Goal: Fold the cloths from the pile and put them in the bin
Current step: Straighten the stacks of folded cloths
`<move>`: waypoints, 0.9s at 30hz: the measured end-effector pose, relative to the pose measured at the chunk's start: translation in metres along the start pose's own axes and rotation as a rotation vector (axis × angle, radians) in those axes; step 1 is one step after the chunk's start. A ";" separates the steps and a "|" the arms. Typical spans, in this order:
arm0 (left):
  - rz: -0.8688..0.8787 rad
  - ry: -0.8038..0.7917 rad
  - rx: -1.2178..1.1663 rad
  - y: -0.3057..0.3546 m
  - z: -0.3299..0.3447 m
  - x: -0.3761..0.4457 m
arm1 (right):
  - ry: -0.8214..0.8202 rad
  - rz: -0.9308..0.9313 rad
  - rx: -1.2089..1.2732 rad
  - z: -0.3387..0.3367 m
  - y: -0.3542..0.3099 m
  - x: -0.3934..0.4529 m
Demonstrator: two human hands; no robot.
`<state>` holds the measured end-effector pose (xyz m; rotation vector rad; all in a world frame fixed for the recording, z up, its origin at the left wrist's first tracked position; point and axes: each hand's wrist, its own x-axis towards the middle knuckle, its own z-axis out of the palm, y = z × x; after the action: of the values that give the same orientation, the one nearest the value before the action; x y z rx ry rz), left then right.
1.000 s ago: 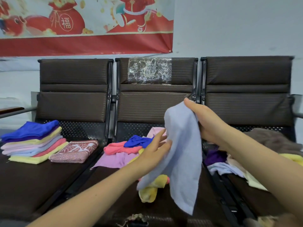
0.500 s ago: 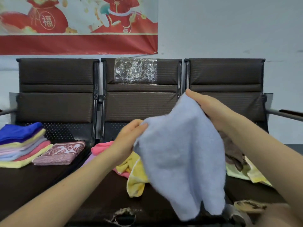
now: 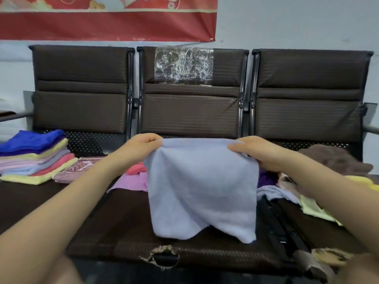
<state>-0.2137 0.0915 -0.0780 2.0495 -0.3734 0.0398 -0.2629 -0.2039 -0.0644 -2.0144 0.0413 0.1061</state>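
Pale blue cloth [image 3: 202, 189] held over a brown bench [image 3: 127, 228].
Left hand [image 3: 139, 148] and right hand [image 3: 256, 153] each pinch a top corner; folded stack [image 3: 37, 156] lies left, red banner [image 3: 106, 25] above.

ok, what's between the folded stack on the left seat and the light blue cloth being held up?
Head view: beside the folded stack lies a folded patterned pink cloth, then the left hand gripping the light blue cloth.

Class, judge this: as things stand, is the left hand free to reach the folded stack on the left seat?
Probably not yet: the left hand grips a top corner of the light blue cloth, which the right hand also holds. Nothing blocks the way to the folded stack.
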 end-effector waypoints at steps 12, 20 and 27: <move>0.114 0.298 0.652 -0.088 0.044 0.111 | 0.436 -0.086 -0.656 0.036 0.064 0.142; -0.058 0.264 0.820 -0.129 0.058 0.130 | 0.320 -0.055 -0.708 0.068 0.068 0.161; 0.163 0.093 0.604 -0.110 0.086 0.077 | -0.045 -0.209 -0.688 0.083 0.073 0.106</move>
<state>-0.1209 0.0474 -0.2002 2.5927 -0.5145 0.3869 -0.1677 -0.1588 -0.1758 -2.6864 -0.2686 0.0325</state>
